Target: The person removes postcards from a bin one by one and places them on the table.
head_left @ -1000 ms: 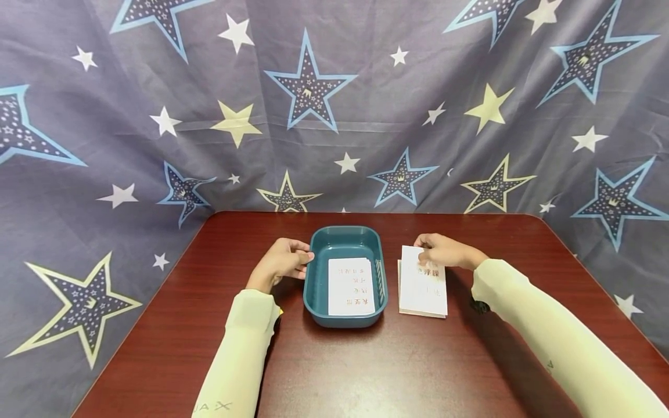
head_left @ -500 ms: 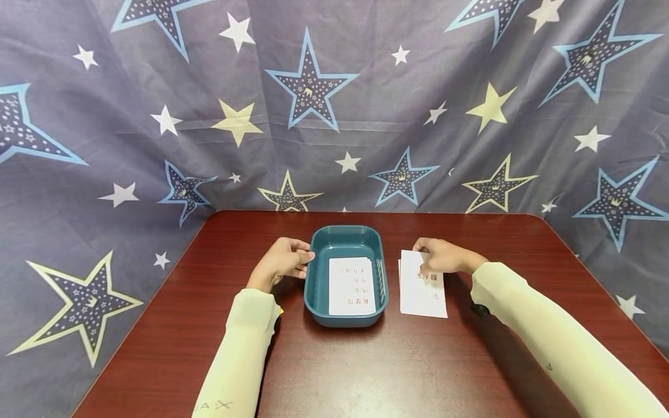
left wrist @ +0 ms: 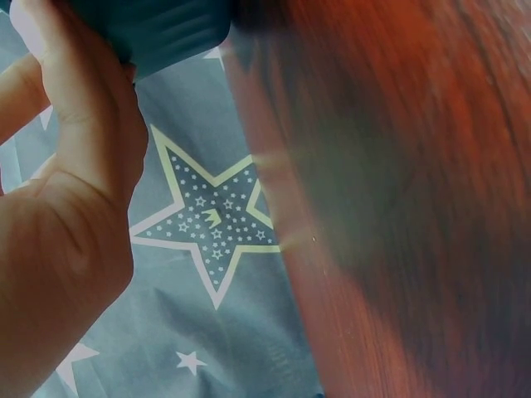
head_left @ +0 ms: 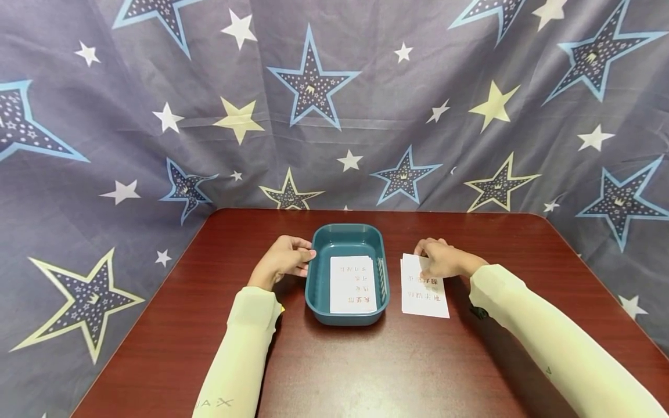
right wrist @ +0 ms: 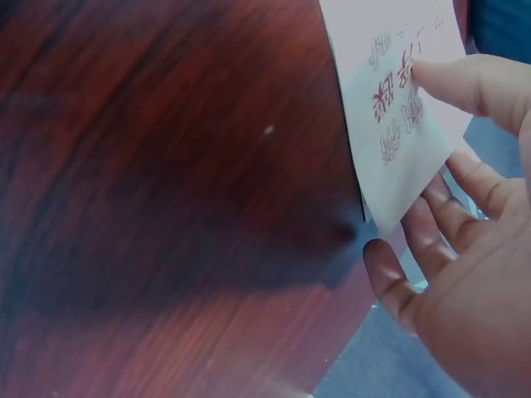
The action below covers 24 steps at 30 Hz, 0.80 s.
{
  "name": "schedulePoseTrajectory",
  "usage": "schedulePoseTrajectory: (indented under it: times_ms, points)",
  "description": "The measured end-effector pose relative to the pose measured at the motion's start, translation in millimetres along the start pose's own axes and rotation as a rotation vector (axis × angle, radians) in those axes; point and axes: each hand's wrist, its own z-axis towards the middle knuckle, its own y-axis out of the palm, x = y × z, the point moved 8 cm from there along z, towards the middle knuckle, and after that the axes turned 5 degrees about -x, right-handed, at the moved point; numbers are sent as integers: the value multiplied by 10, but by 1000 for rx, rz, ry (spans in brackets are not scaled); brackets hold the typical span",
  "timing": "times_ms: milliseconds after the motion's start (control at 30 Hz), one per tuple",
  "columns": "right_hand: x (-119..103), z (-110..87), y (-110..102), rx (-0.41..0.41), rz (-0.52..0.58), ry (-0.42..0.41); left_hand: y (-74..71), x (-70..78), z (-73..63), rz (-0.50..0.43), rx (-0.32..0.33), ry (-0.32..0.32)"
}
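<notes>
A teal rectangular tray stands on the table with white printed cards lying inside it. At its left side, my left hand pinches the rim, thumb over the edge and fingers outside. The left wrist view has that hand against the tray's wall. To the tray's right, my right hand holds a small stack of white cards by its far edge. In the right wrist view, the thumb presses the printed top card, with fingers at its edge and partly behind it.
The dark red wooden table extends toward me and to both sides. Behind it and at the left hangs a grey cloth with stars. The tray's right wall has a slotted strip.
The right hand's cards have come slightly nearer and lie flatter, and different print shows on top. The left hand and tray have hardly moved.
</notes>
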Motion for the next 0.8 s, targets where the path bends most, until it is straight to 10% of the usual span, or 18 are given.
schedulePoseTrajectory:
  times_ms: [500, 800]
  points:
    - [-134, 6, 5, -54, -54, -49, -10, -12, 9, 2, 3, 8]
    - [-406, 79, -150, 108, -163, -103, 3, 7, -14, 3, 2, 1]
